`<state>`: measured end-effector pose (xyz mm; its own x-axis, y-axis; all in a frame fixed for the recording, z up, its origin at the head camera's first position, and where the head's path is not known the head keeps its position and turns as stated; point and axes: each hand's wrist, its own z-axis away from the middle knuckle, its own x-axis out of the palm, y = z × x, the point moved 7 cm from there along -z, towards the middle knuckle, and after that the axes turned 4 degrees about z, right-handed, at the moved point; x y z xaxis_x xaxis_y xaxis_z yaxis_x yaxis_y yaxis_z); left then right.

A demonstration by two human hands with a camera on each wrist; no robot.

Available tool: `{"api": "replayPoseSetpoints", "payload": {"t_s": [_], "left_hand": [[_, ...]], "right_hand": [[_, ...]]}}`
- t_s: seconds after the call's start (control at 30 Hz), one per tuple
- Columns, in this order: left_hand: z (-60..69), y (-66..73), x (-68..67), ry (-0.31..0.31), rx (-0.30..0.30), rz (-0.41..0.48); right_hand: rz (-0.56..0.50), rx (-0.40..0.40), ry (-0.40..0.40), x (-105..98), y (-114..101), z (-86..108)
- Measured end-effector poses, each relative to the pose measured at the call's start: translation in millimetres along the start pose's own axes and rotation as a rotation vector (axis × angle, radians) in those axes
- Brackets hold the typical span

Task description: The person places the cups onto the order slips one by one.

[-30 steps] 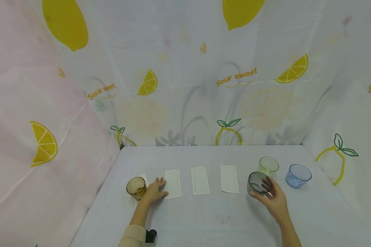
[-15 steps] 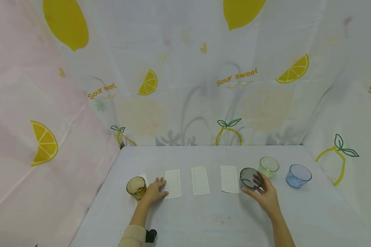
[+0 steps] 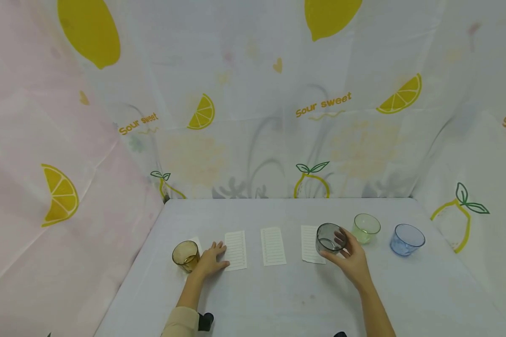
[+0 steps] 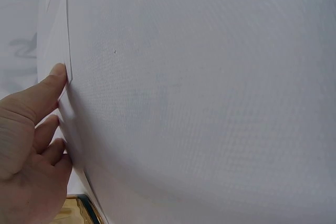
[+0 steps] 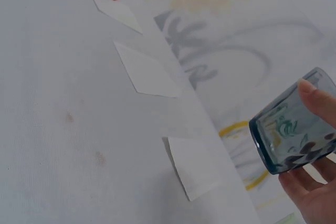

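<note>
Glass (image 3: 326, 239), grey, aloft | right fingers (image 5: 298, 183) curled round it | left fingers (image 3: 219, 250) spread, touching paper (image 3: 236, 250)

Dim, diffuse light, muted grey wrist views, soft shadow on the table (image 4: 199, 87) beside the left fingers (image 4: 47, 87), pale reflections on the glass (image 5: 275, 129) between the right fingers (image 5: 316, 99)

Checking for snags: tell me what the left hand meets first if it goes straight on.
Probably the lined paper slip just right of the left hand, though exact contact is hard to judge.
</note>
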<state>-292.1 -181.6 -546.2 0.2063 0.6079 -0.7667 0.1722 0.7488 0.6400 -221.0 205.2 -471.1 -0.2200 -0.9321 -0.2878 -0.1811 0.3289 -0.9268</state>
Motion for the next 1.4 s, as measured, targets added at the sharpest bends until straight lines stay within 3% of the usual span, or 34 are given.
{"api": "replayPoseSetpoints", "payload": {"t_s": [0.4,1.4], "left_hand": [[2.8,3.7,-1.8,0.015,0.001,0.008],[1.8,0.8,-0.1,0.005,-0.008,0.014]], "right_hand": [[-0.068,-0.009,-0.026,16.0,-7.0,-11.0],[-0.096,-0.035,-0.121,57.9,-13.2,-31.0]]}}
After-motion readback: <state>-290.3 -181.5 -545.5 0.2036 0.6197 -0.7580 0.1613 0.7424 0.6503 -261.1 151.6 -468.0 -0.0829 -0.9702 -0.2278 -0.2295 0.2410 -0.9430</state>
